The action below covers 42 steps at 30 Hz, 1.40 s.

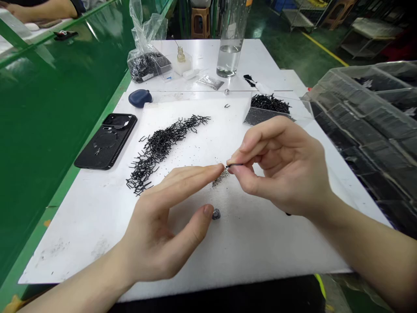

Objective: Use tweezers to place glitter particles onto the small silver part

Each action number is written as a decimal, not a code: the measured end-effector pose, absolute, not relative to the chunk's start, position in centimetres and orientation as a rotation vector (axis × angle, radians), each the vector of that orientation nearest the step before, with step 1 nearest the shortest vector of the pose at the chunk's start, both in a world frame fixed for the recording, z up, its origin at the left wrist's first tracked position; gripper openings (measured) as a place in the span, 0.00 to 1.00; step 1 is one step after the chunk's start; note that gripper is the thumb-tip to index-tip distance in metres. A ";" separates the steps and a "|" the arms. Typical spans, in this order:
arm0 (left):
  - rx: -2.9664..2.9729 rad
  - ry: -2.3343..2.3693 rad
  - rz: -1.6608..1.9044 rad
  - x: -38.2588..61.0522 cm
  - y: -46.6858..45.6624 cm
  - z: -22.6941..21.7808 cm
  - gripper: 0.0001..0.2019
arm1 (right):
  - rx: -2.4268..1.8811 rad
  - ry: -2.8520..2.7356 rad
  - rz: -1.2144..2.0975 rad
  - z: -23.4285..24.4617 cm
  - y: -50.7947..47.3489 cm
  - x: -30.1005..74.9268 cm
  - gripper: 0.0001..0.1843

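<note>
My right hand pinches a short black wire piece between thumb and forefinger. My left hand is held open, its fingertips at the wire's end, and holds nothing I can see. Below the fingertips lies a small heap of grey grit, with a dark lump near my left thumb. A long drift of bent black wire staples lies on the white foam sheet, beyond my left hand.
A phone in a black case and a blue pouch lie left of the sheet. Behind are a tray of black staples, a bagged black batch and a water bottle. A clear compartment box stands right; a co-worker's arm rests top left.
</note>
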<state>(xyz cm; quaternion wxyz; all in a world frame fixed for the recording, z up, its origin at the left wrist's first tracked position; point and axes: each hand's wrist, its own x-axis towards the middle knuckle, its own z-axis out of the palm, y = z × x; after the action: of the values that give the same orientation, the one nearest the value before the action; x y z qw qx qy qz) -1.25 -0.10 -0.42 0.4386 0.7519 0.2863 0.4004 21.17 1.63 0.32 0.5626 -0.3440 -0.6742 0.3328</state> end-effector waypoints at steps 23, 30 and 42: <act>1.653 0.720 1.029 -0.9 -1.1 0.5 0.17 | -0.878 -1.563 0.812 0.7 1.2 20.8 0.19; 1.509 0.699 0.956 -1.2 -0.6 0.7 0.12 | -0.887 -1.544 0.819 0.7 1.0 21.0 0.20; 1.403 0.732 0.890 -2.1 -0.2 -0.1 0.08 | -0.840 -1.529 0.855 0.6 1.4 20.7 0.17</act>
<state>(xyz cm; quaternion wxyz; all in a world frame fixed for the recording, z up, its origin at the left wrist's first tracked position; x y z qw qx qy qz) -2.09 -0.19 -0.06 0.6155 0.6090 0.3176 0.3865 20.75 1.45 0.62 0.5643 -0.3569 -0.6498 0.3633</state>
